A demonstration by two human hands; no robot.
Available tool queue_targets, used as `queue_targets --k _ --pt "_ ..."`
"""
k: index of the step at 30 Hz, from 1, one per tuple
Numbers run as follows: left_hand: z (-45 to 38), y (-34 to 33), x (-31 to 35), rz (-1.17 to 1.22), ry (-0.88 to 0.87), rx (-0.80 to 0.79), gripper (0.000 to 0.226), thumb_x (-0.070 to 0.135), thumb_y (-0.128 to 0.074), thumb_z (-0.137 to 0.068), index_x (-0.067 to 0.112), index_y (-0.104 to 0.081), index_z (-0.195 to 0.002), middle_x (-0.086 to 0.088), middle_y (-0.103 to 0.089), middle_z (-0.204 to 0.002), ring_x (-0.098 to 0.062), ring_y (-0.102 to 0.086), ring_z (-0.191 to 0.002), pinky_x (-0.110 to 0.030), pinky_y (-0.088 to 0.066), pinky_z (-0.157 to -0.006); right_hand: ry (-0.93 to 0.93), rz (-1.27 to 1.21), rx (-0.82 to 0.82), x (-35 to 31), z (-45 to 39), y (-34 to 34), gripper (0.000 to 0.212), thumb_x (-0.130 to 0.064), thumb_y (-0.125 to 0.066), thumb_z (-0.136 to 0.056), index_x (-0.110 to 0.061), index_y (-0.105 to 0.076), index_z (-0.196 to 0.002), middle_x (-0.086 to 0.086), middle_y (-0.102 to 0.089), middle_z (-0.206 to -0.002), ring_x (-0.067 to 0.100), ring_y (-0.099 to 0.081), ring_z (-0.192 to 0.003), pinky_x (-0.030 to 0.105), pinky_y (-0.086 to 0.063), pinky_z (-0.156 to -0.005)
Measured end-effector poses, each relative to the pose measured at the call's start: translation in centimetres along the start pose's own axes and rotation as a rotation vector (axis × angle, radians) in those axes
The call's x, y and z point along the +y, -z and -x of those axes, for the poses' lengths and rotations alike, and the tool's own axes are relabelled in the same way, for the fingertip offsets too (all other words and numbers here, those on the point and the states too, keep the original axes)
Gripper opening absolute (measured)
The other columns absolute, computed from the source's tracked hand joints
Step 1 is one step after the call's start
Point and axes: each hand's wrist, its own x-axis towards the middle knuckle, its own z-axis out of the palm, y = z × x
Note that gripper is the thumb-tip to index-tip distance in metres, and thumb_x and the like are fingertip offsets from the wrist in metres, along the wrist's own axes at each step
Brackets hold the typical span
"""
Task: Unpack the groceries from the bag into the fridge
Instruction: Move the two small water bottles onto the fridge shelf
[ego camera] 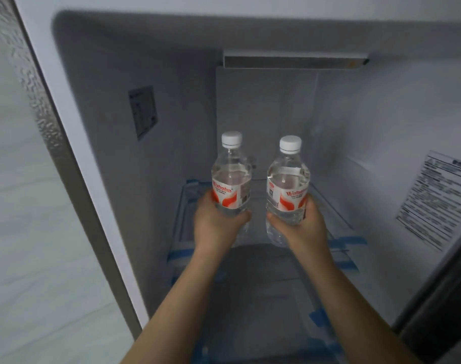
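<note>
Two clear water bottles with white caps and red-and-white labels stand upright inside the open fridge. My left hand (216, 221) grips the left bottle (231, 177) round its lower half. My right hand (300, 224) grips the right bottle (288, 183) the same way. Both bottles are over the glass shelf (337, 214); whether their bases touch it I cannot tell. The grocery bag is out of view.
The fridge's white inner walls close in on the left (106, 127), back and right. A printed sticker (436, 198) is on the right wall. Blue tape strips (348, 241) mark the shelf fronts. A lower shelf (263, 298) lies beneath my forearms.
</note>
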Motion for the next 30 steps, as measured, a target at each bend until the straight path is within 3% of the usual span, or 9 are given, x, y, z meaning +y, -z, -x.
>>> queue_targets --k 2,7,9,13,16,22,25,28,30 --pt "-0.8 -0.7 -0.3 -0.019 0.006 0.0 0.047 0.022 -0.087 -0.063 0.028 -0.056 -0.098 0.015 -0.063 -0.09 0.004 -0.06 -0.076 -0.011 -0.041 -0.058 0.003 0.001 -0.016 0.5 -1.0 -0.1 0.058 -0.026 -0.083 -0.07 -0.028 -0.053 -0.12 -0.018 -0.064 -0.104 -0.009 -0.059 -0.089 0.004 -0.045 -0.063" --pt "-2.4 -2.3 -1.0 -0.067 0.023 -0.027 0.051 0.024 -0.087 -0.063 0.027 -0.057 -0.104 0.015 -0.064 -0.094 0.001 -0.061 -0.079 -0.012 -0.042 -0.062 -0.024 -0.007 -0.031 1.7 -3.6 -0.8 0.062 -0.028 -0.082 -0.071 -0.026 -0.052 -0.125 -0.014 -0.063 -0.113 -0.005 -0.058 -0.092 0.009 -0.043 -0.07" --pt "-2.9 -2.7 -1.1 -0.061 0.013 -0.036 0.046 0.018 -0.086 -0.064 0.031 -0.056 -0.097 0.021 -0.061 -0.084 0.011 -0.057 -0.073 -0.008 -0.04 -0.058 -0.045 -0.017 -0.041 2.1 -4.6 -0.9 0.061 -0.028 -0.082 -0.072 -0.027 -0.052 -0.125 -0.014 -0.063 -0.112 -0.005 -0.058 -0.091 0.009 -0.042 -0.068" --pt "-4.6 -3.7 -1.0 -0.026 0.035 -0.014 0.044 0.009 -0.085 -0.064 0.034 -0.054 -0.081 0.022 -0.06 -0.077 0.011 -0.058 -0.07 -0.004 -0.04 -0.052 -0.055 -0.003 -0.086 3.2 -6.4 -1.3 0.059 -0.028 -0.082 -0.071 -0.027 -0.053 -0.122 -0.011 -0.065 -0.112 0.004 -0.062 -0.097 0.016 -0.047 -0.075" --pt "-6.1 -4.5 -1.0 -0.008 0.05 -0.02 0.046 0.005 -0.084 -0.064 0.032 -0.054 -0.084 0.022 -0.057 -0.077 0.014 -0.052 -0.064 -0.003 -0.04 -0.047 -0.05 -0.025 -0.085 3.7 -7.7 -1.9 0.059 -0.025 -0.083 -0.069 -0.026 -0.054 -0.121 -0.009 -0.066 -0.113 0.009 -0.063 -0.1 0.021 -0.05 -0.079" --pt "-9.1 -5.8 -1.6 -0.009 0.097 0.004 0.047 0.007 -0.084 -0.064 0.024 -0.054 -0.096 0.012 -0.06 -0.087 0.0 -0.056 -0.071 -0.004 -0.036 -0.048 -0.059 -0.082 -0.087 4.4 -11.1 -3.4 0.058 -0.017 -0.082 -0.07 -0.021 -0.055 -0.121 -0.008 -0.066 -0.11 0.002 -0.061 -0.092 0.01 -0.042 -0.066" --pt "-10.1 -6.2 -2.0 -0.017 0.08 0.023 0.042 0.008 -0.084 -0.065 0.026 -0.055 -0.089 0.012 -0.06 -0.083 0.004 -0.055 -0.067 -0.004 -0.039 -0.048 -0.099 -0.097 -0.072 5.1 -12.7 -4.1 0.057 -0.016 -0.082 -0.07 -0.021 -0.055 -0.12 -0.005 -0.065 -0.109 0.008 -0.062 -0.094 0.015 -0.044 -0.069" --pt "-11.0 -6.7 -2.7 -0.044 0.081 0.057 0.045 0.017 -0.086 -0.065 0.022 -0.06 -0.101 0.009 -0.066 -0.094 -0.008 -0.064 -0.08 -0.014 -0.047 -0.059 -0.119 -0.112 -0.059 6.0 -14.0 -4.6 0.06 -0.015 -0.083 -0.068 -0.019 -0.054 -0.12 -0.005 -0.065 -0.108 0.009 -0.062 -0.095 0.017 -0.045 -0.07" --pt "-11.6 -7.0 -3.1 -0.066 0.071 0.059 0.045 0.019 -0.085 -0.066 0.021 -0.062 -0.104 0.011 -0.064 -0.093 -0.007 -0.062 -0.081 -0.012 -0.043 -0.057 -0.11 -0.124 -0.071 6.3 -14.6 -4.9 0.059 -0.011 -0.083 -0.068 -0.017 -0.053 -0.119 -0.006 -0.064 -0.106 0.006 -0.061 -0.092 0.015 -0.044 -0.068"
